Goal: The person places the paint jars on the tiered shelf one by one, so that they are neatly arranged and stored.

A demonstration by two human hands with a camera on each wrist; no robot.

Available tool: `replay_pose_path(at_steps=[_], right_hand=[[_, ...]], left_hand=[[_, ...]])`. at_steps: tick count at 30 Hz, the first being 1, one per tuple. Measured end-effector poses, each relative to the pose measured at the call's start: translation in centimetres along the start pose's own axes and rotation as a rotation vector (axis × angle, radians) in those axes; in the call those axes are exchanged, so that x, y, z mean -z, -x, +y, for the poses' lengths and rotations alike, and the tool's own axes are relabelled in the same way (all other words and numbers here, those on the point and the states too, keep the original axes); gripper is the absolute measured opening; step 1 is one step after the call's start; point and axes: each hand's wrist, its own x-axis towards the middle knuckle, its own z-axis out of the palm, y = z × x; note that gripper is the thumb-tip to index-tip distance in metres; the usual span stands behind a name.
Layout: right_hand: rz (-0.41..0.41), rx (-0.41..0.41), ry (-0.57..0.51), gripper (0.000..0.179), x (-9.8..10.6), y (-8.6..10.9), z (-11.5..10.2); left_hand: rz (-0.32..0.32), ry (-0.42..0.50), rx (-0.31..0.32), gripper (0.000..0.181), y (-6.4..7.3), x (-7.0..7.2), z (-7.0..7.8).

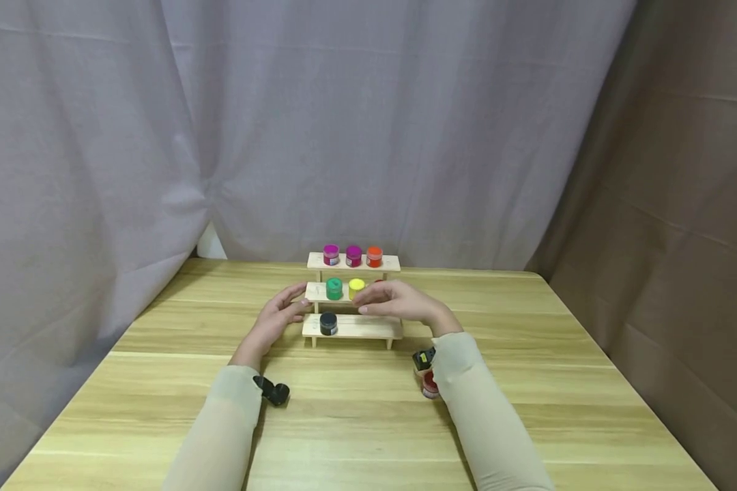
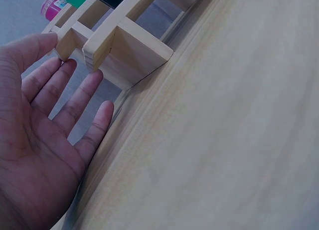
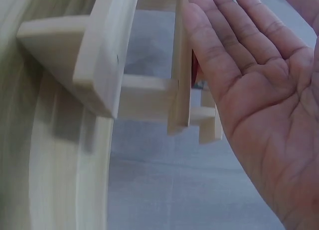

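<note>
A three-tier wooden stand (image 1: pixel 368 329) holds small jars of colour. My left hand (image 1: pixel 279 314) is at the stand's left end, thumb and fingertips right at the ends of its boards in the left wrist view. On the middle tier are a green jar (image 1: pixel 334 289) and a yellow jar (image 1: pixel 357 290). My right hand (image 1: pixel 399 302) reaches over that tier's right part, fingertips at the yellow jar. In the right wrist view its fingers look extended. Mostly hidden behind this hand is a red jar (image 1: pixel 379 281). A black jar (image 1: pixel 328 324) stands on the lowest tier, toward the left.
Along the top tier stand a magenta jar (image 1: pixel 331 255), a purple jar (image 1: pixel 353 256) and an orange jar (image 1: pixel 374 257). Another red jar (image 1: pixel 430 387) is on the wooden table (image 1: pixel 356 436), beside the right sleeve. Grey curtain (image 1: pixel 368 136) hangs behind the table.
</note>
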Motion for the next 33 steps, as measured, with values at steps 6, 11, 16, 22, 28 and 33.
replay_pose_path(at_steps=[6,11,16,22,28,33], right_hand=[[-0.006,-0.004,-0.017,0.031,0.7,1.2,0.2],[-0.034,-0.038,-0.013,0.029,1.4,3.2,1.1],[-0.076,-0.055,-0.024,0.030,2.2,6.1,2.7],[-0.083,-0.088,-0.049,0.035,2.9,9.0,4.3],[-0.181,-0.143,-0.177,0.042,2.5,10.3,5.7],[-0.289,-0.178,-0.252,0.049,2.1,10.5,6.2]], left_hand=[[-0.002,0.005,-0.009,0.059,-0.1,0.0,0.2],[-0.010,0.012,-0.011,0.060,-0.1,0.0,0.1],[-0.007,0.011,0.000,0.060,-0.3,-0.1,0.1],[-0.002,0.011,0.006,0.059,-0.3,0.0,0.1],[0.002,0.005,0.014,0.058,0.0,0.3,-0.1],[0.004,0.005,0.013,0.058,0.0,0.1,0.0]])
